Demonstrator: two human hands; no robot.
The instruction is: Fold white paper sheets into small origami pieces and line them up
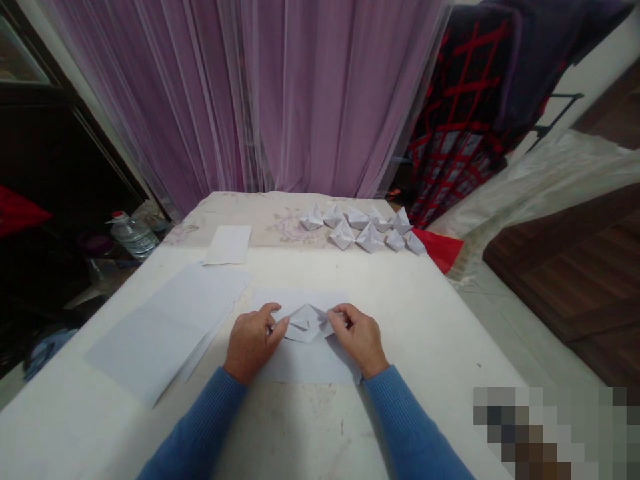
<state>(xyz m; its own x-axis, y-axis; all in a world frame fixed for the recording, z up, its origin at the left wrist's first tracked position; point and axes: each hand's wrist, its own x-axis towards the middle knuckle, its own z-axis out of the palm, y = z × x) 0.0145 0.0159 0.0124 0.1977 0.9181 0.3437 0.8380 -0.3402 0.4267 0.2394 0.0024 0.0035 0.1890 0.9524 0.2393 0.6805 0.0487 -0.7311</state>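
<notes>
A folded white paper boat (306, 328) is held between my two hands, low over a flat white sheet (305, 367) on the table. My left hand (253, 339) pinches its left end between thumb and fingers. At the opposite end, my right hand (361, 337) grips the paper the same way. The boat's middle rises to a peak, with a small opening in front of it. Several finished paper boats (370, 237) stand in two rows at the far right of the table.
A stack of white paper (170, 327) lies on the left of the table (400, 400), with a smaller pile of paper (229, 245) behind it. A red cloth or sheet (440, 249) sticks out at the right edge. Beyond the left edge stands a plastic bottle (134, 237); purple curtains (310, 100) hang behind.
</notes>
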